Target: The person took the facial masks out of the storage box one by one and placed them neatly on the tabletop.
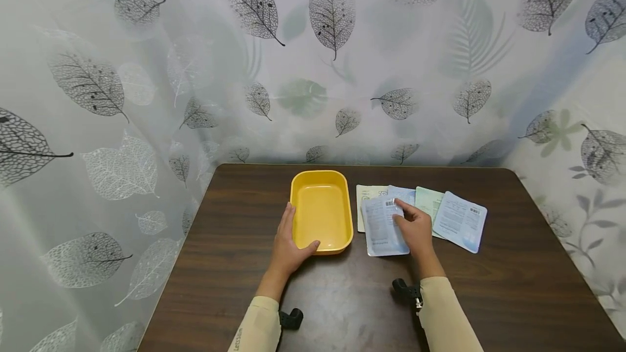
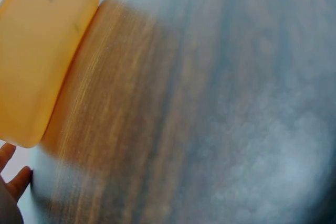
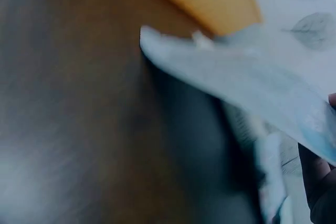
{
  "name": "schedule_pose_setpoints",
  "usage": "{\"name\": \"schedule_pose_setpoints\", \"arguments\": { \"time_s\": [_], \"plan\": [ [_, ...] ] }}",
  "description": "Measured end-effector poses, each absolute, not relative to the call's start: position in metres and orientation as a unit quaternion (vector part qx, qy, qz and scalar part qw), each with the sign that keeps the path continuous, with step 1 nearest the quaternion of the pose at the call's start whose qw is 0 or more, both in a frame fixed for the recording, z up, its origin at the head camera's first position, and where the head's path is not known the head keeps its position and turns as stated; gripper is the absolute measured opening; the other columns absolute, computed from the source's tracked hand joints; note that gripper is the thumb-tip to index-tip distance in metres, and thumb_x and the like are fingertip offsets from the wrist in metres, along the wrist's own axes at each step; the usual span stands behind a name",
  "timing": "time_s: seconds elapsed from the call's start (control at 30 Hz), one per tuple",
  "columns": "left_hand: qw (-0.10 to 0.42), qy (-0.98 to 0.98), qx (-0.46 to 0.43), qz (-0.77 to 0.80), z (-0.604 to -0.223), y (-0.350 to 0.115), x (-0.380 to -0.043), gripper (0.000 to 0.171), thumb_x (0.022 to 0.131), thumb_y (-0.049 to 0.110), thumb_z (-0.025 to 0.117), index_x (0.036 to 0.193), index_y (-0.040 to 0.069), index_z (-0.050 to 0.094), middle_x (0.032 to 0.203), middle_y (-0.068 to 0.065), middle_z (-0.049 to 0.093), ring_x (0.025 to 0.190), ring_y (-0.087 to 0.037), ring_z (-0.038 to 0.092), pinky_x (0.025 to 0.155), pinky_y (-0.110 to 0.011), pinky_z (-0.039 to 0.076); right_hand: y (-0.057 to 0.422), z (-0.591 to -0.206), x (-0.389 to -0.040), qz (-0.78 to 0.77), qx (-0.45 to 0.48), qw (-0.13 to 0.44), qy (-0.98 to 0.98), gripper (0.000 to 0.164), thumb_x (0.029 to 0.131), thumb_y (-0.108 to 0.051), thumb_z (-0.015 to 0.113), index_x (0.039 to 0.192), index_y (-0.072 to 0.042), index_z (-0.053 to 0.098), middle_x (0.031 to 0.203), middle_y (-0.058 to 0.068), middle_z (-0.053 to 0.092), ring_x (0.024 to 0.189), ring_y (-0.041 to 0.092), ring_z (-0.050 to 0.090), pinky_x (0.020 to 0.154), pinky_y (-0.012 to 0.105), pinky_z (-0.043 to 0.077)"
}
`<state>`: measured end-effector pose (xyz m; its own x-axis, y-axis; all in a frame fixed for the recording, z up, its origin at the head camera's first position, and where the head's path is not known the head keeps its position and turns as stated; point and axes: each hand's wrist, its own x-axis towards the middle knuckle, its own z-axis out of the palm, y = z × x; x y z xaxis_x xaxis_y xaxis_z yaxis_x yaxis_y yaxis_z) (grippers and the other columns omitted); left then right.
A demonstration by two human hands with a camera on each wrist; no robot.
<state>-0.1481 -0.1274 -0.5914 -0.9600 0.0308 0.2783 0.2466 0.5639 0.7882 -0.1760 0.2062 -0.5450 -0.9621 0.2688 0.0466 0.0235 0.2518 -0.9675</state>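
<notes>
A yellow rectangular tray (image 1: 323, 249) stands near the far edge of the table. My left hand (image 1: 288, 247) rests against its near left corner, fingers along the left side and thumb at the front rim. In the left wrist view, the fingertips (image 2: 20, 179) show beside the tray (image 2: 42, 56). My right hand (image 1: 415, 230) pinches a flat pale-blue packet (image 1: 383, 232) by its right edge, with printed text and a barcode facing up. The right wrist view shows this packet (image 3: 236, 77) tilted and raised off the table, its outline blurred.
Behind and beside the held packet lie a cream packet (image 1: 364, 192), a blue packet (image 1: 403, 193), a green packet (image 1: 427, 198) and a light-blue packet (image 1: 461, 221), partly overlapping. A leaf-patterned curtain (image 1: 303, 69) hangs behind the brown wooden table (image 1: 235, 265).
</notes>
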Motion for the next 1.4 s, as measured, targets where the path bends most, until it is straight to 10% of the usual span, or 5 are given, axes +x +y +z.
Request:
{"name": "schedule_pose_setpoints", "arguments": {
  "time_s": [0.13,0.37,1.4],
  "plan": [
    [0.116,-0.876,-0.079,-0.462,-0.592,-0.127,-0.147,0.11,0.074,0.055,0.08,0.161,0.01,0.029,0.172,0.0,0.021,0.154,-0.032,0.031,0.118,-0.062,0.033,0.211,-0.559,-0.165,0.531,-0.093,0.079,-0.838,0.043,0.091,-0.003,0.063,0.134,-0.003,0.067,0.136,0.022,0.066,0.104,0.013,0.064,0.079,0.012,0.05],
    [0.123,-0.874,-0.082,-0.463,-0.593,-0.129,-0.146,0.11,0.074,0.053,0.081,0.161,0.01,0.029,0.172,-0.001,0.021,0.154,-0.032,0.031,0.118,-0.063,0.033,0.218,-0.576,-0.151,0.447,-0.071,0.076,-0.889,0.047,0.092,-0.009,0.063,0.139,-0.002,0.062,0.144,0.026,0.057,0.14,0.042,0.048,0.116,0.056,0.037],
    [0.107,-0.877,-0.072,-0.462,-0.593,-0.127,-0.148,0.11,0.074,0.054,0.081,0.161,0.012,0.029,0.172,0.004,0.019,0.155,-0.03,0.031,0.119,-0.061,0.033,0.221,-0.59,-0.144,0.44,-0.083,0.042,-0.893,0.053,0.095,-0.011,0.061,0.147,-0.002,0.054,0.158,0.025,0.043,0.15,0.043,0.035,0.124,0.056,0.025]
  ]
}}
